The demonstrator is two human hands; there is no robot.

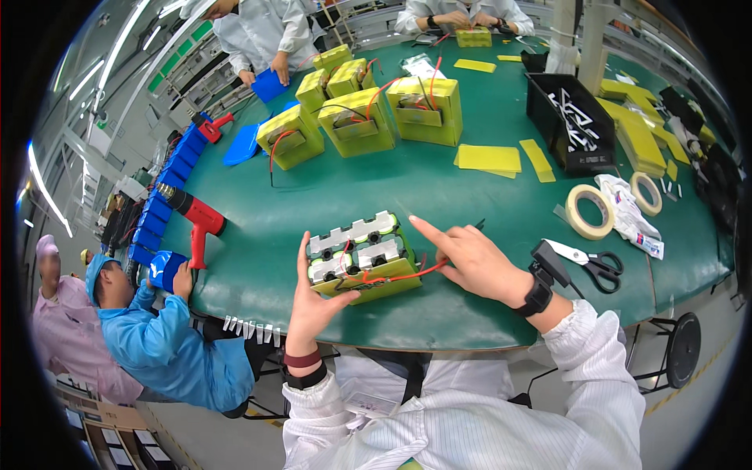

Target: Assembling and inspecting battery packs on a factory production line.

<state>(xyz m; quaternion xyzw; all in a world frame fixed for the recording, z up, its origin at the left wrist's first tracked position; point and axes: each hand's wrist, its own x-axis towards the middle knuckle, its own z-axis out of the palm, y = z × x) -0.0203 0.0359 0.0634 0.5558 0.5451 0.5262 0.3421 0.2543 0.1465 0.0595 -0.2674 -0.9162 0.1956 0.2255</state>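
Observation:
A battery pack point(392, 291) stands on the green table in front of me, yellow-green sides around cells topped with pale metal strips. My left hand point(317, 309) grips its left end, with the thumb across the near side and a finger up along the left edge. A red wire point(399, 277) runs along the pack's near top edge to the right. My right hand point(482, 262) pinches this wire near its end, the index finger stretched out toward the pack's far right corner. A dark wire tip point(479, 224) shows just beyond that hand.
Several wrapped packs point(356, 121) stand farther back. At right are scissors point(601, 270), tape rolls point(590, 211), a black bin point(570, 125) and yellow sheets point(487, 158). A red heat gun point(200, 223) lies left. Co-workers sit at left and stand across the table.

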